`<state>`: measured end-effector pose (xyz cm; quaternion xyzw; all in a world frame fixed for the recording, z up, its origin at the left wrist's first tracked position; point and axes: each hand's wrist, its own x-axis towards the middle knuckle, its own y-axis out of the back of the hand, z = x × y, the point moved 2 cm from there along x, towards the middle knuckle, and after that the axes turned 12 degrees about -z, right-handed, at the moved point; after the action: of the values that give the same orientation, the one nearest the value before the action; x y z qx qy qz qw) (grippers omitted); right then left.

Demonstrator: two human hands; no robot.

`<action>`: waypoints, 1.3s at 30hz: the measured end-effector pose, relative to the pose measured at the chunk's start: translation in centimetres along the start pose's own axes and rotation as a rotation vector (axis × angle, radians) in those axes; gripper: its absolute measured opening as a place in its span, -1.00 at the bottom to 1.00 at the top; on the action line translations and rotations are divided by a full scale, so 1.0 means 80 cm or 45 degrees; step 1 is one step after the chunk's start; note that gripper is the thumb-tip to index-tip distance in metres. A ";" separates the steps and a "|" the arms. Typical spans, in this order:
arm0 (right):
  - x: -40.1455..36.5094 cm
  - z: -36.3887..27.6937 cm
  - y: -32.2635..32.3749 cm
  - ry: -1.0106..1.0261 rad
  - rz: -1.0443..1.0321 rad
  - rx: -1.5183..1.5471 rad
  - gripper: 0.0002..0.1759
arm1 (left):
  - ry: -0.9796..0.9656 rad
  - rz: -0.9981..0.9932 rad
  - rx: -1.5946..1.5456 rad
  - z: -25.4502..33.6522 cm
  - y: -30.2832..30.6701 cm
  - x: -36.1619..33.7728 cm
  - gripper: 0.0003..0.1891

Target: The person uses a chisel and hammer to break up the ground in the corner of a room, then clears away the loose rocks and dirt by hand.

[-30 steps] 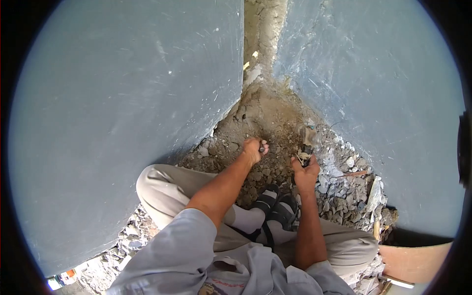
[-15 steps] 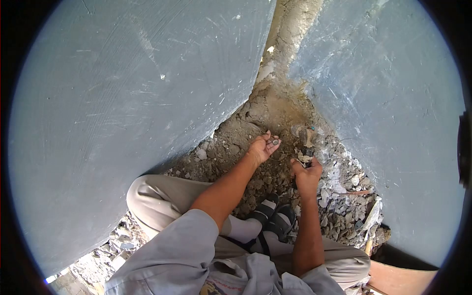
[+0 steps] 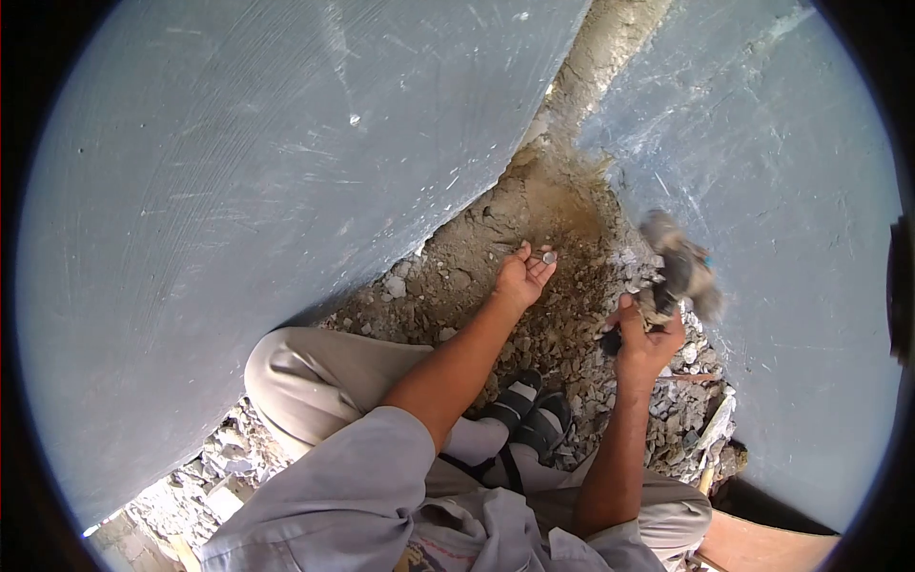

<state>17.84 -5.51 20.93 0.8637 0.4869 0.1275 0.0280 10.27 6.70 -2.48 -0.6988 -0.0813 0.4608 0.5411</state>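
Right hand (image 3: 643, 343) and left hand (image 3: 519, 279) sit low over the rubble ground (image 3: 457, 276), between the left slab (image 3: 238, 191) and the right slab (image 3: 791, 191). The right fist clenches a hammer (image 3: 679, 267), its blurred head raised beside the right slab's edge. The left fingers, half curled, pinch a small metal piece (image 3: 548, 257) above mid-ground.

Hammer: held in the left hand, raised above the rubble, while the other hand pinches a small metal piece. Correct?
No, wrong hand. The head view shows the hammer in the right hand, raised above the rubble; the left hand pinches the small metal piece.
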 end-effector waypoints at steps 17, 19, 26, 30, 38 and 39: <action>-0.009 0.001 -0.024 -0.139 0.010 0.057 -0.83 | -0.045 0.038 -0.102 0.013 0.002 0.001 -0.85; -0.001 -0.024 -0.009 0.034 0.074 -0.076 -0.86 | -0.056 0.047 -0.107 0.014 0.002 0.003 -0.84; -0.048 0.147 -0.045 -0.514 -0.421 -0.574 -0.85 | -0.018 -0.016 -0.122 0.010 0.017 0.017 -0.87; -0.046 0.098 -0.037 -0.652 -0.277 -0.075 -0.82 | -0.072 -0.017 -0.050 0.013 0.020 0.015 -0.85; 0.012 -0.105 -0.021 0.485 0.160 -0.148 -0.92 | -0.065 0.026 -0.076 0.018 0.017 0.006 -0.80; 0.005 -0.076 -0.018 0.531 0.167 -0.050 -0.92 | -0.057 0.025 -0.072 0.017 0.015 0.004 -0.80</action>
<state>15.31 -4.88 26.62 0.8477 0.4225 0.3143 -0.0648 8.98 7.35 -3.69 -0.7041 -0.0993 0.4791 0.5146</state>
